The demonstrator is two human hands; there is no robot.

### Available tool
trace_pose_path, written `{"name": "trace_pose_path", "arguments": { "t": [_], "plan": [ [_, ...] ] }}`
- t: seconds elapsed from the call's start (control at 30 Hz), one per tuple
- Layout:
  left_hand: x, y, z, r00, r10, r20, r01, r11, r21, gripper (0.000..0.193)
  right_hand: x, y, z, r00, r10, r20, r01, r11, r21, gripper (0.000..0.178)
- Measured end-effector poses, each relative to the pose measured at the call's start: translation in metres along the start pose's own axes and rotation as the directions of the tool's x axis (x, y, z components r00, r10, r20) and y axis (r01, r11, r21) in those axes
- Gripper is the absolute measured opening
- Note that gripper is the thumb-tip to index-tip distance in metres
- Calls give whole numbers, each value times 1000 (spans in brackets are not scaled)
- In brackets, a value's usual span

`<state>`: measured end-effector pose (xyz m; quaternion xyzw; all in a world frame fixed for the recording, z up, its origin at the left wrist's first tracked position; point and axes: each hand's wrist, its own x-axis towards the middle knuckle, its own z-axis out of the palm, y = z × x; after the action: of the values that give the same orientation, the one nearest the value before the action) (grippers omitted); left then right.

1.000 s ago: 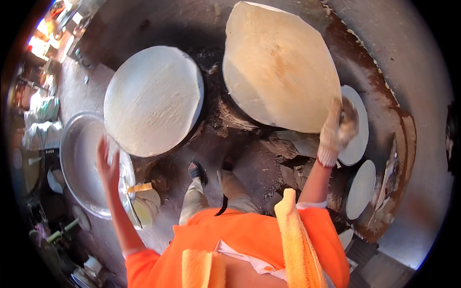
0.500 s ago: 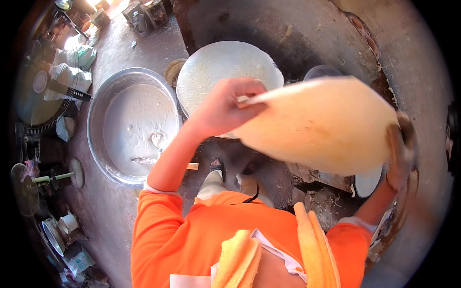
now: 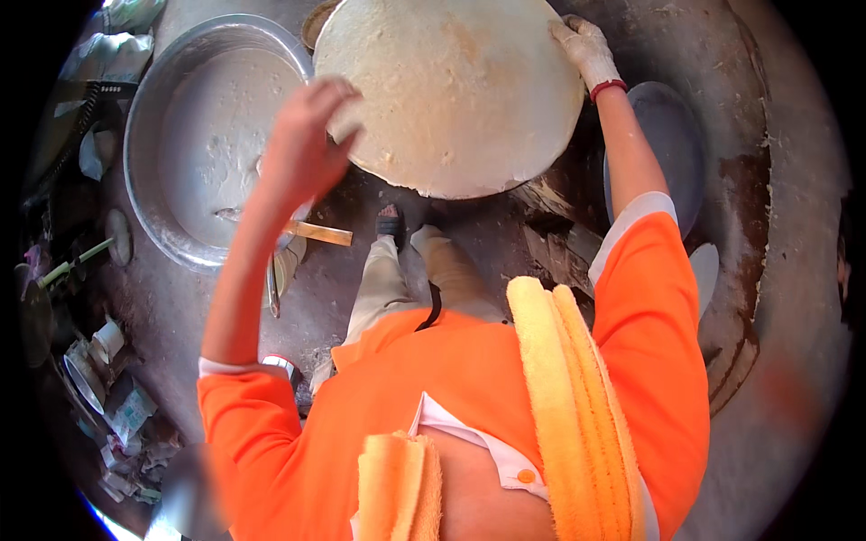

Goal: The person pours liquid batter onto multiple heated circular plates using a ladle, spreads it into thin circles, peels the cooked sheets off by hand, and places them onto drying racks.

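Observation:
A large round flatbread (image 3: 460, 99), pale with light brown patches, lies spread out in front of me, covering what is beneath it. At its right edge my right hand (image 3: 585, 47), in a whitish work glove with a red band at the wrist, grips the rim. My bare left hand (image 3: 316, 135) is raised beside the flatbread's left edge, slightly blurred, thumb and fingers apart and holding nothing. Under that forearm stands a wide metal basin (image 3: 144, 171) of whitish batter (image 3: 212, 135). A wooden handle (image 3: 320, 233) sticks out past the basin's near right side.
A dark round pan or lid (image 3: 667, 149) lies to the right, beside my right forearm. Split firewood (image 3: 555, 248) is piled below the flatbread's right side. A curved wall or ledge (image 3: 794, 225) bounds the right. Pots and packets (image 3: 117, 388) clutter the lower left.
The flatbread, held up between both hands before, now lies flat over the round pale surface ahead. My left hand has let go and moved left; my right hand has moved forward and inward.

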<state>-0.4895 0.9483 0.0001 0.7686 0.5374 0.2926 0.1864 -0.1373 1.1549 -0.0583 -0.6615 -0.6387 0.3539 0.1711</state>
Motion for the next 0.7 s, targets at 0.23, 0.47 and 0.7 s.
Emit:
{"name": "trace_pose_path", "arguments": {
  "t": [0.23, 0.47, 0.7],
  "plan": [
    [-36, 50, 71, 961, 190, 201, -199, 980, 28, 42, -67, 2, -33, 758, -622, -197, 313, 611, -727, 50],
    [-21, 34, 93, 905, 266, 332, -287, 958, 15, 17, -215, -32, 0, 706, -594, 385, 615, 244, -750, 67],
    [-40, 59, 53, 992, 19, 125, -13, 999, -50, 34, -187, 28, 22, 573, -723, 385, 751, 276, -600, 20]
  ]
}}
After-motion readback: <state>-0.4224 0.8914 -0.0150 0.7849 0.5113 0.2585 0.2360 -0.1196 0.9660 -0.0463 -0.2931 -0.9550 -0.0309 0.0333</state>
